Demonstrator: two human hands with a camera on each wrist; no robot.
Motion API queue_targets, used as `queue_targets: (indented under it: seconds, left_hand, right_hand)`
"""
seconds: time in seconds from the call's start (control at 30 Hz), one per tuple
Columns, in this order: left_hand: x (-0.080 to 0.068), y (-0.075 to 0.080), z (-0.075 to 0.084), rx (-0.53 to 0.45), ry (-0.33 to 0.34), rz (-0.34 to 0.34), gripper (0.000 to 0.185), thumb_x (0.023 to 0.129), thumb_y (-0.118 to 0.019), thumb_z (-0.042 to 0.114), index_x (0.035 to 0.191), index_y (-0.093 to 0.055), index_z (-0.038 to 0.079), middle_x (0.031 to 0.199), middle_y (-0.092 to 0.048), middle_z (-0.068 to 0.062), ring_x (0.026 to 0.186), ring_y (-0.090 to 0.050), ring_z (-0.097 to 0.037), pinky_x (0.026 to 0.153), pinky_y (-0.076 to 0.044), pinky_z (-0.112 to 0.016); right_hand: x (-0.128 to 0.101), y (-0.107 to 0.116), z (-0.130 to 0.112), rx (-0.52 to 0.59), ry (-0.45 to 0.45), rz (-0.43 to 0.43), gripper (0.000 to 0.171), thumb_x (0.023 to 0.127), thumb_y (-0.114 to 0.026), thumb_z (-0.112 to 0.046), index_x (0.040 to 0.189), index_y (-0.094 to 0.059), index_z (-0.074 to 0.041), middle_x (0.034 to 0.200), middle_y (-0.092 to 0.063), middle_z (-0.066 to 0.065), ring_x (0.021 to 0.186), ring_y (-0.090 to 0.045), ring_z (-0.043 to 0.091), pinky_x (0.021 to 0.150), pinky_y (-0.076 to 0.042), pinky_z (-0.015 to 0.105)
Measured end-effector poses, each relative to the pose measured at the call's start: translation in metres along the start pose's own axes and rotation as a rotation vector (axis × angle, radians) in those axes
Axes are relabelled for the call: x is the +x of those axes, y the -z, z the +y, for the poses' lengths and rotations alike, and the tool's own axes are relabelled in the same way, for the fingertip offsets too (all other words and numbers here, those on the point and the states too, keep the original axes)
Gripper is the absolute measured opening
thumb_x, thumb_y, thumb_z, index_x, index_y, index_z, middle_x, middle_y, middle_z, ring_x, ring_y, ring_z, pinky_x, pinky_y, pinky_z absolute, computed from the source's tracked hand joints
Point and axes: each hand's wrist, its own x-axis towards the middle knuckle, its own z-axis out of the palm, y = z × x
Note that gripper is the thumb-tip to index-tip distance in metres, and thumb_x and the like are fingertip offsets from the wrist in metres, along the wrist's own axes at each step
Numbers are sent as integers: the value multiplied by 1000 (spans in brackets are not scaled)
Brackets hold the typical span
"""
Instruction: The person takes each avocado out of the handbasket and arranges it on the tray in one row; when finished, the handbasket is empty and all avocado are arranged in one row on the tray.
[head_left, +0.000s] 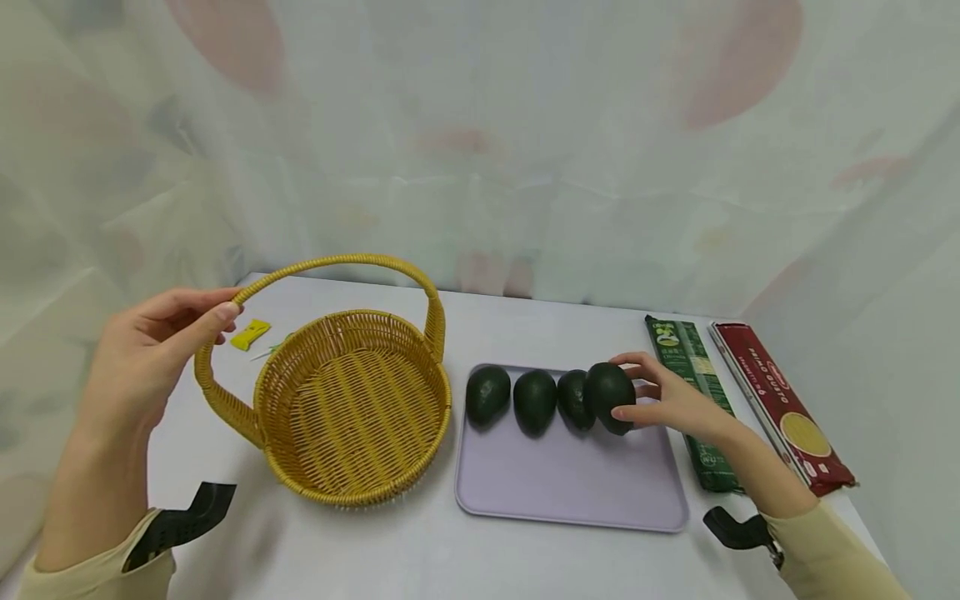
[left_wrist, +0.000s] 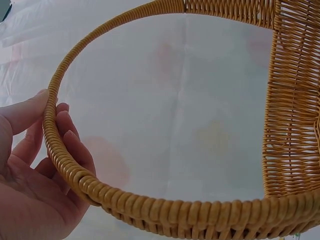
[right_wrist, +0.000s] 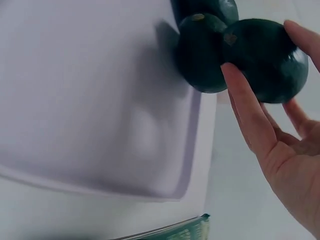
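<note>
My left hand (head_left: pixel 153 350) grips the wrapped handle of a yellow wicker basket (head_left: pixel 352 417), its thumb and fingers on either side of the handle (left_wrist: pixel 62 155). Nothing lies inside the basket in the head view. At the right, my right hand (head_left: pixel 675 398) holds a dark green avocado (head_left: pixel 609 392) between thumb and fingers, over the far side of a pale lilac tray (head_left: pixel 570 492). In the right wrist view this avocado (right_wrist: pixel 267 60) overlaps another avocado (right_wrist: pixel 202 55). Three more avocados sit in a row along the tray's far edge, the leftmost avocado (head_left: pixel 487 394) near the corner.
Right of the tray lie a green pasta packet (head_left: pixel 686 350), partly behind my right forearm, and a red spaghetti packet (head_left: pixel 780 400). A small yellow packet (head_left: pixel 251 334) rests behind the basket's left side. A pale patterned curtain (head_left: pixel 480 150) hangs along the table's back.
</note>
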Motion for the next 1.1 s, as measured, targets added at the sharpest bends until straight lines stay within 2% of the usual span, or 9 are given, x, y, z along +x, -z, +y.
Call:
queue_targets:
  seconds: [0.17,0.43,0.67,0.8,1.1]
  left_hand:
    - [0,-1,1,9,6,9,19,88,-59,-16,106,-66,-16,95,-72,-9,74,-60,-16,64,-51,-19]
    - [0,-2,0,5,-5,16,18,87,-59,-17,105,-66,-16,95,-72,-9,72,-59,-17,64,-51,-19]
    - [0,-2,0,3,-3,16,18,87,-59,-17,104,-65,-16,96,-72,-11,72,-60,-17,64,-51,-19]
    - [0,-2,1,9,2,19,18,87,-60,-16,104,-66,-16,95,-72,-10,73,-60,-17,65,-51,-19]
    - [0,-2,1,13,0,15,18,88,-59,-16,104,-65,-16,96,-72,-9,73,-60,-16,65,-51,-19]
  right_hand:
    - [-3,-1,10,88,-55,69,69,87,-75,-18,143,-35,-16,130,-44,23,107,-61,29,77,-57,44]
    - [-4,-3,21,194,-114,138,74,89,-73,-17,147,-27,-10,139,-37,29,102,-65,29,80,-56,48]
    - [-3,-4,32,163,-161,203,77,89,-73,-20,147,-26,-6,131,-48,28,99,-65,20,82,-56,38]
    - [0,-6,38,119,-195,215,77,89,-73,-23,148,-26,-6,134,-48,28,102,-62,19,82,-54,33]
    - [3,-11,41,72,-238,220,80,89,-72,-29,149,-25,-5,139,-43,31,109,-60,27,84,-55,37]
